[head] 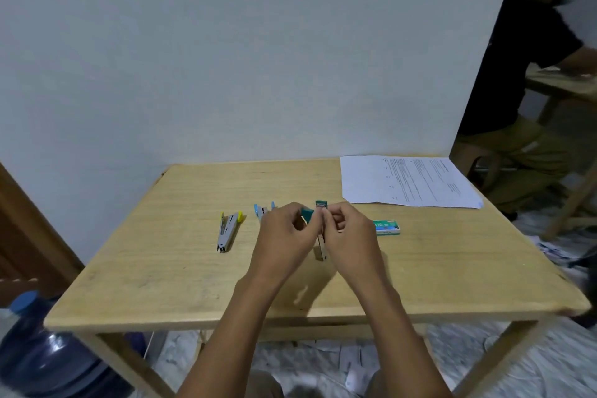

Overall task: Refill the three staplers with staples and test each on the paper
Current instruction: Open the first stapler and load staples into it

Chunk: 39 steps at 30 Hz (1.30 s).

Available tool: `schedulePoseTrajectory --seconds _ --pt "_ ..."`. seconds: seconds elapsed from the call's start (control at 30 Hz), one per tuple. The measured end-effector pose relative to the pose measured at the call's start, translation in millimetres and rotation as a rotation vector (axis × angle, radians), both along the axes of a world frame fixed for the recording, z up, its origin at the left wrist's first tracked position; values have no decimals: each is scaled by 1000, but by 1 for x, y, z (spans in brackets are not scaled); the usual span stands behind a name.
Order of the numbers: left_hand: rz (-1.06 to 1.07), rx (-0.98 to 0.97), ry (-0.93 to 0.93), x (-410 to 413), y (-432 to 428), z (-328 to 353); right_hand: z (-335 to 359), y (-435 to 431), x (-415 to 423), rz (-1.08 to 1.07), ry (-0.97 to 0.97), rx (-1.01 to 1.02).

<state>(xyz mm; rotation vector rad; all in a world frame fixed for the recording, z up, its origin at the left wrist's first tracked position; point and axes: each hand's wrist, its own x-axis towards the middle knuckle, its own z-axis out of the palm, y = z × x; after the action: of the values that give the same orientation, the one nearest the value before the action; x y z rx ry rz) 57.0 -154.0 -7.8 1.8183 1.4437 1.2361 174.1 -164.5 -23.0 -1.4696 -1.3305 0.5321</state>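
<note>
A green-ended stapler [320, 237] is opened out and held above the table between both hands. My left hand [284, 236] pinches its green top end. My right hand [350, 234] grips the metal body, fingertips at the staple channel. On the table to the left lies a yellow-tipped stapler [228, 231], opened out flat. A blue-tipped stapler [262, 212] lies behind my left hand, partly hidden. A green staple box [387, 227] sits just right of my right hand. Printed paper [407, 181] lies at the table's far right corner.
The wooden table [161, 268] stands against a pale wall. A blue water jug [42, 352] sits on the floor at the lower left. Another person [523, 74] sits at a second table to the right. Papers litter the floor.
</note>
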Motion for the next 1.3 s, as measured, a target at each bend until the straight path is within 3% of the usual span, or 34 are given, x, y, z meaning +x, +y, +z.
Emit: schedulePoseTrajectory --seconds 0.2,0.33,0.47,0.53,0.6,0.77,0.83,0.93,1.1,1.3 --pt "48 53 -54 3 -21 1 1 -9 -5 -82 49 15" --pt "54 -34 -148 -6 -39 -1 7 -7 11 -258 161 34" --pt "-87 -340 -347 -20 -49 -10 13 -4 22 -237 410 -1" --pt "-223 -539 -453 -24 -52 -14 20 -9 22 -129 641 -55" --pt "-332 -693 -553 -24 -55 -13 23 -15 19 1 697 -120" --pt "-447 -816 -891 -14 -57 -4 18 -25 -1 197 639 -212" --pt "-445 -779 -984 -10 -55 -6 14 -28 -7 168 583 -162" --pt "-403 -762 -1090 -9 -52 -15 3 -31 -13 83 353 -9" --pt "-397 -747 -1083 -10 -48 -23 -4 -41 -16 190 215 51" --pt "-398 -728 -1008 -10 -49 -21 -8 -39 -9 167 104 66"
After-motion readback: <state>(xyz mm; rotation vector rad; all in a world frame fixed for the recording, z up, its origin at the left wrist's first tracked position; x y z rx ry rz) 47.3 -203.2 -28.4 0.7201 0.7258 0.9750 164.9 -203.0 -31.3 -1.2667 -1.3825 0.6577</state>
